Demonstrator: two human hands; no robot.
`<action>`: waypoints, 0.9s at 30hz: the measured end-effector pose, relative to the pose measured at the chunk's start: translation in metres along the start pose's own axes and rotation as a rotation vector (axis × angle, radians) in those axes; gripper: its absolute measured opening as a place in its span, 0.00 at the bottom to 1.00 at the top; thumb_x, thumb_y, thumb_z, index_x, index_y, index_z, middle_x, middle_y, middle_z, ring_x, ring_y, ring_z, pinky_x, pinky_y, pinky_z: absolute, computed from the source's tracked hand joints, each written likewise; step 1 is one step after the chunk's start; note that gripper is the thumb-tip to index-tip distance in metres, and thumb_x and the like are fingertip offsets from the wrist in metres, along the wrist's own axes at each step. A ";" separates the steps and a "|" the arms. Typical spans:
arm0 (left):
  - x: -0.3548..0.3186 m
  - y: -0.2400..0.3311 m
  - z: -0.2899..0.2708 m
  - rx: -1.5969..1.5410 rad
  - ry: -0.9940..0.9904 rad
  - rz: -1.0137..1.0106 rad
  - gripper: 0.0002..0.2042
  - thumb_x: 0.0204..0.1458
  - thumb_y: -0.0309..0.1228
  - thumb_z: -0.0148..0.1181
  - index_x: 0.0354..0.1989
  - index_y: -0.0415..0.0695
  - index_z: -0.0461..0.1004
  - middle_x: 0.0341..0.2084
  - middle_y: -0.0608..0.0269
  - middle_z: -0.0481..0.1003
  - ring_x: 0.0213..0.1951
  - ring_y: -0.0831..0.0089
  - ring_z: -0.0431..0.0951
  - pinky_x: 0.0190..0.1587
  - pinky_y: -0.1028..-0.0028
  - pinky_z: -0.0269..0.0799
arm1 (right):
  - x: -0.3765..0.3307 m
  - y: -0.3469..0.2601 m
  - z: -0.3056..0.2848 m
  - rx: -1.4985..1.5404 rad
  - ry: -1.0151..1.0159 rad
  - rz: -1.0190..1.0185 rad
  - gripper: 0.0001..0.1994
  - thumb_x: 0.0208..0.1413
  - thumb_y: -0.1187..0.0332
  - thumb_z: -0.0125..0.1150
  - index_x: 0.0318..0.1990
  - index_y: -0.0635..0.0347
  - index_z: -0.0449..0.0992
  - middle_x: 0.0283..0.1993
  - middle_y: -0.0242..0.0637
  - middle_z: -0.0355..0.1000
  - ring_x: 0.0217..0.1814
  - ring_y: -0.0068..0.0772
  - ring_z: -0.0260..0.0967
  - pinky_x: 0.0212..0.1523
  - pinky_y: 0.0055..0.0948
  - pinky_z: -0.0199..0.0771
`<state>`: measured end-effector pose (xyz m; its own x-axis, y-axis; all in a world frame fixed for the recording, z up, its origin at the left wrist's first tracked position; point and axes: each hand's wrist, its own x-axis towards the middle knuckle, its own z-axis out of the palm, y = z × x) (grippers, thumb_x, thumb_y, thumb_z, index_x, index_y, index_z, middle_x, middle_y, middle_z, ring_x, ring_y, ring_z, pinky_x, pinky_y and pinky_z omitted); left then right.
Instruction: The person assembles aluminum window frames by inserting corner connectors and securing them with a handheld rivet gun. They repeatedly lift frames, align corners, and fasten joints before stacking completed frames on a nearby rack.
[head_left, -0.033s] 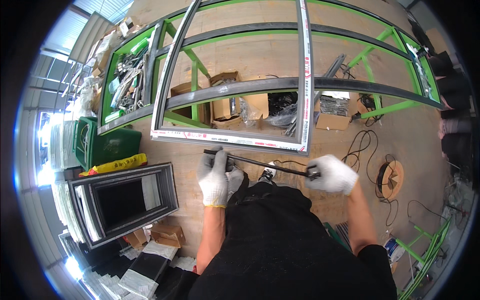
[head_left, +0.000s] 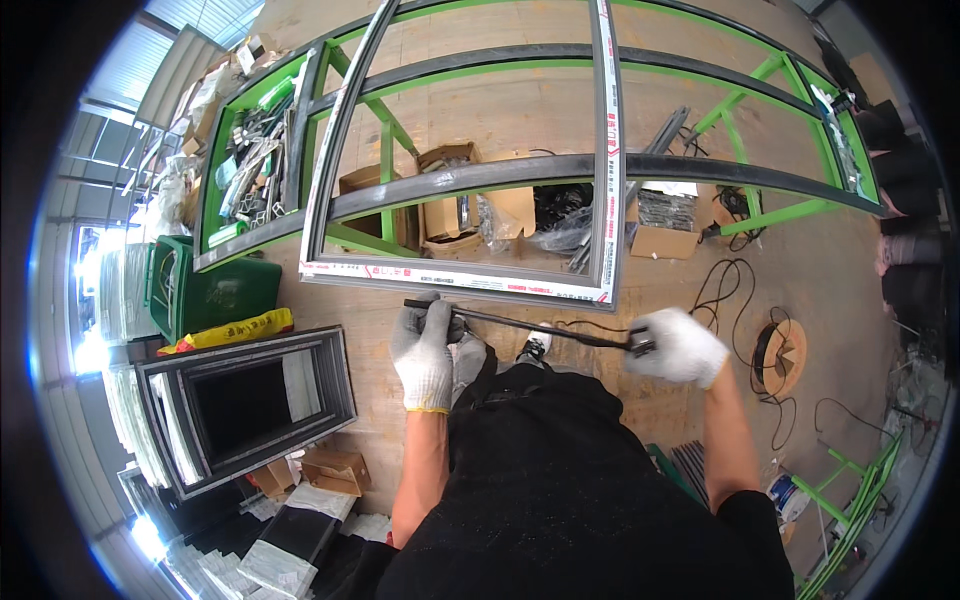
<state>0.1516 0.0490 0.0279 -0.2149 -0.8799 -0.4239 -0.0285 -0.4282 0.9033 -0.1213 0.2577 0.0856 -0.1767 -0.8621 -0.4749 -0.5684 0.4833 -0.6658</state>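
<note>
A thin black strip [head_left: 535,326] stretches nearly level in front of my body, sloping slightly down to the right. My left hand [head_left: 424,355], in a white-and-grey work glove, is closed on its left end, with a short tip sticking out past the fingers. At the other end my right hand [head_left: 682,347], gloved alike, is closed around the strip and a small dark piece by the fingers, whose kind I cannot make out. Just beyond my hands lies a grey window frame [head_left: 450,276] with printed protective film, resting on a green-and-black work stand [head_left: 470,180]. Neither hand touches the frame.
Dark finished frames [head_left: 345,390] lean at the left, below a green bin [head_left: 225,290] and a yellow bag [head_left: 240,329]. Open cardboard boxes [head_left: 665,243] sit under the stand. Loose black cable and a cable reel [head_left: 780,358] lie on the floor at right.
My right hand has shifted a little to the right, and the strip's right end has gone with it. My left hand has barely moved.
</note>
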 end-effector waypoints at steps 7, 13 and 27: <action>0.007 -0.034 0.015 0.003 -0.013 -0.034 0.11 0.64 0.27 0.70 0.51 0.35 0.83 0.35 0.65 0.83 0.33 0.81 0.76 0.36 0.78 0.70 | -0.030 0.039 -0.027 0.155 0.194 0.323 0.16 0.50 0.64 0.75 0.37 0.71 0.82 0.27 0.48 0.78 0.26 0.35 0.73 0.34 0.38 0.77; 0.016 -0.050 0.025 0.020 0.083 0.008 0.10 0.63 0.25 0.71 0.50 0.36 0.84 0.38 0.63 0.84 0.36 0.78 0.80 0.39 0.77 0.75 | -0.033 0.040 -0.026 0.174 0.249 0.325 0.16 0.51 0.64 0.75 0.38 0.72 0.82 0.28 0.48 0.79 0.28 0.36 0.76 0.35 0.38 0.77; 0.066 -0.059 -0.012 -0.084 -0.137 -0.287 0.09 0.66 0.31 0.67 0.50 0.41 0.80 0.35 0.65 0.78 0.35 0.73 0.77 0.41 0.71 0.74 | -0.018 0.074 0.008 -0.117 0.281 0.143 0.18 0.52 0.59 0.72 0.43 0.65 0.85 0.43 0.58 0.83 0.48 0.62 0.83 0.52 0.50 0.83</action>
<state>0.1512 0.0134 -0.0541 -0.3396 -0.6875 -0.6418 -0.0272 -0.6749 0.7374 -0.1536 0.3101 0.0401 -0.4668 -0.8031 -0.3703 -0.6073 0.5955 -0.5259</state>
